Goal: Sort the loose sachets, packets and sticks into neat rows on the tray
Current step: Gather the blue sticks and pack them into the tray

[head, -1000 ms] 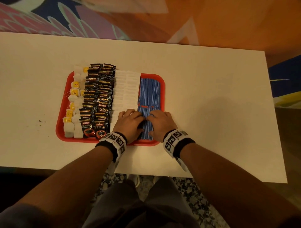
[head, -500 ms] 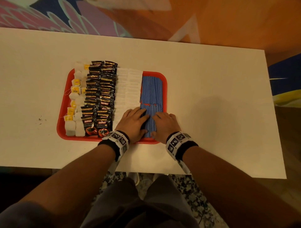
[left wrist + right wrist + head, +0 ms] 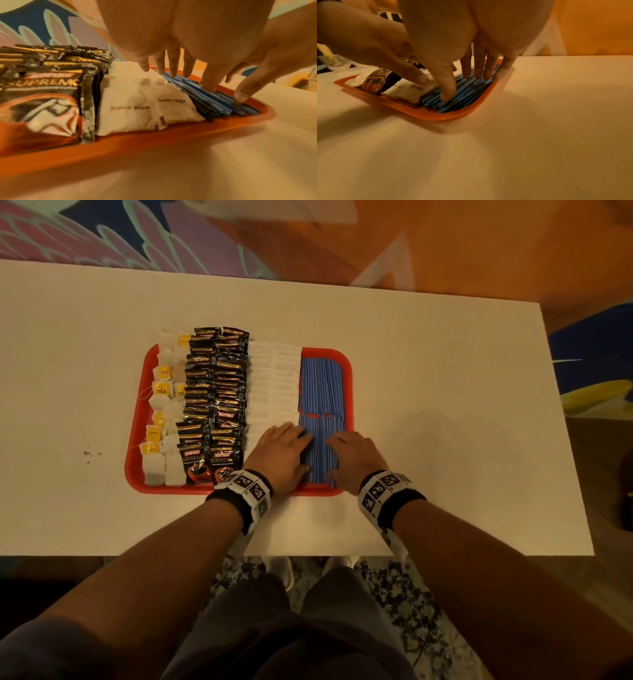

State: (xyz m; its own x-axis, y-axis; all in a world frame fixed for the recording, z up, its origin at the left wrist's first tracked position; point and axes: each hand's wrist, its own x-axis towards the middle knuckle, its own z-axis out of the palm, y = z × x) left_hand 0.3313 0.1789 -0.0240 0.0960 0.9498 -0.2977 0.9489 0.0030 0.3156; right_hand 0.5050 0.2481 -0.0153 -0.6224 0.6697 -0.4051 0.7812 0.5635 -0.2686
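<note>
Both hands are pressing flat on the near bundle of thin blue striped sticks [image 3: 322, 453] at the right end of the red plastic tray [image 3: 135, 455].

The sticks are lying in two bundles, one behind the other, along the tray's right rim. The left hand [image 3: 279, 455] is resting with fingers straight and spread, fingertips [image 3: 173, 73] touching the sticks' left side, the palm over the white paper brown-sugar sachets [image 3: 274, 381] just left of the sticks. The right hand [image 3: 354, 460] is lying with fingers extended, fingertips [image 3: 448, 94] on the sticks, gripping nothing. Left of the sachets, black foil coffee packets [image 3: 214, 405] are standing in two overlapping rows; beyond them, white tea bags with yellow tags [image 3: 162, 419] are sitting along the tray's left rim. The tray is resting on a white rectangular table [image 3: 445, 405].
</note>
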